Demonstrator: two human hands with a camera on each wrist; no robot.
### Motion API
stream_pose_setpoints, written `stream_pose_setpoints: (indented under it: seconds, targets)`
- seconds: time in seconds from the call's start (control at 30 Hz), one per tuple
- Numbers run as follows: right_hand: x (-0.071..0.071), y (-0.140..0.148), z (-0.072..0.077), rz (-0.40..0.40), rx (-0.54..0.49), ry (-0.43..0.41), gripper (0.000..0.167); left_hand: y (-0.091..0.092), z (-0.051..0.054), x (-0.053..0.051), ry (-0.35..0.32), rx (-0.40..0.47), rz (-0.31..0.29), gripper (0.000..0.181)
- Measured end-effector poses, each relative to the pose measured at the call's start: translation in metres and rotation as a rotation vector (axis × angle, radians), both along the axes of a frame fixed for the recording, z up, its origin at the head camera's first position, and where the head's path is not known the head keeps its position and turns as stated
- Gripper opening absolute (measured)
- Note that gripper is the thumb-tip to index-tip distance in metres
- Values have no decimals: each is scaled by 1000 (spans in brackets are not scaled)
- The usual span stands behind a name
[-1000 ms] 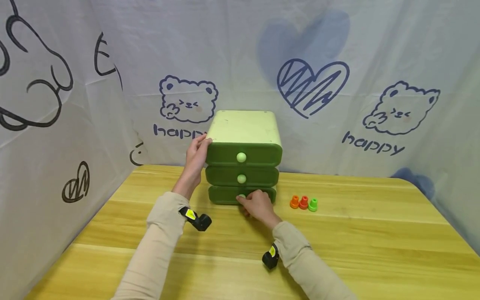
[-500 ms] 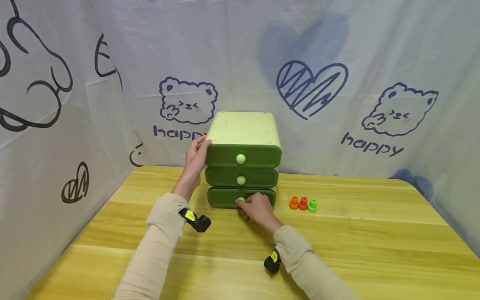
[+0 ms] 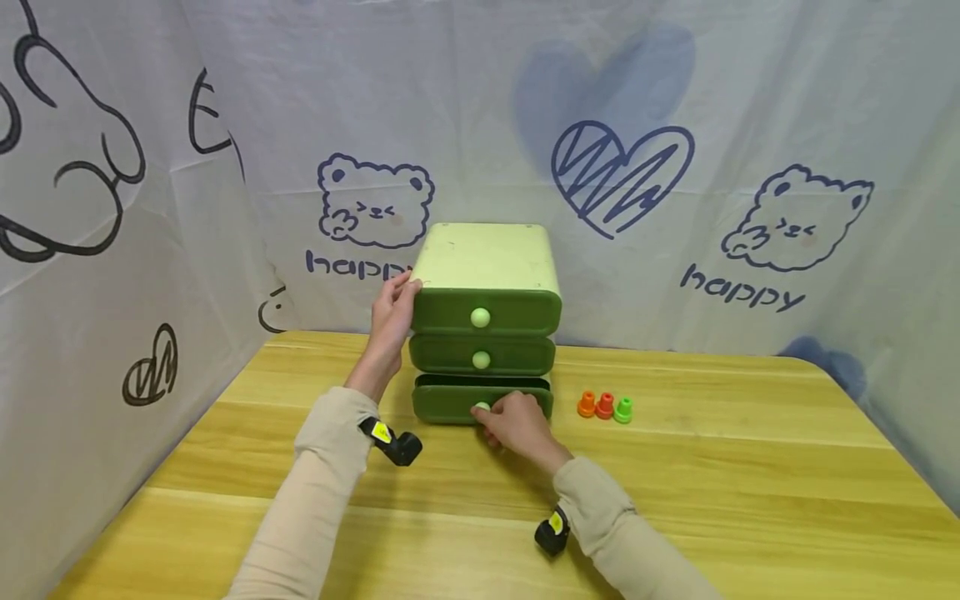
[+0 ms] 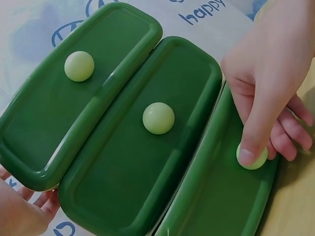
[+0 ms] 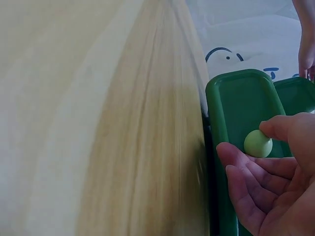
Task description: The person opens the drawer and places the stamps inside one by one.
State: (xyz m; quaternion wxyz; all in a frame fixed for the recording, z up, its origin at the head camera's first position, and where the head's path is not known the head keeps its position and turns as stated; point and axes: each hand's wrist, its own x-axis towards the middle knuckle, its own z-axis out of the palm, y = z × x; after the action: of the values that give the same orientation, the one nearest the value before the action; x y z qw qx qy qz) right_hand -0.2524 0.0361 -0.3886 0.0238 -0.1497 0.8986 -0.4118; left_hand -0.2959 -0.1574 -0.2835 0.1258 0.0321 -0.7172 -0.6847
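Observation:
A pale green cabinet (image 3: pixel 487 254) with three dark green drawers stands on the table. The bottom drawer (image 3: pixel 446 402) juts forward, a dark gap showing above its front; the top drawer (image 3: pixel 446 312) and middle drawer (image 3: pixel 442 355) sit further back. My right hand (image 3: pixel 521 425) pinches the bottom drawer's round knob (image 5: pixel 258 143) between thumb and fingers, as the left wrist view also shows. At the cabinet's left side, my left hand (image 3: pixel 392 318) rests against the wall near the top front corner, its fingers mostly straight along it. The drawer's inside cannot be seen.
Right of the cabinet, orange (image 3: pixel 587 405), red (image 3: pixel 604 406) and green (image 3: pixel 623 410) small cone-like pieces stand in a row on the wooden table (image 3: pixel 720 475). A printed white cloth (image 3: pixel 480 108) hangs behind and on both sides.
The bottom drawer has slid out toward me, opening a gap above its front. My right hand has moved back with its knob, while my left hand has stayed on the cabinet's side.

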Motion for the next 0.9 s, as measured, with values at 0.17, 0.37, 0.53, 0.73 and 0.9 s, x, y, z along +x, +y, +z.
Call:
stream_pose_setpoints:
  seconds: [0.17, 0.37, 0.53, 0.73, 0.9]
  targets:
    - [5, 1, 1, 26, -15, 6, 44, 0, -1, 1, -1, -1, -1, 54]
    - [12, 2, 2, 34, -49, -9, 44, 3, -1, 3, 6, 1, -3, 54]
    - [18, 3, 3, 38, -61, -27, 43, 4, 0, 3, 21, 8, 4, 53]
    - [27, 1, 2, 38, -113, -78, 41, 4, 0, 4, 18, 15, 4, 54]
    - [36, -1, 1, 30, -144, -90, 40, 3, 0, 4, 3, 19, 0, 54]
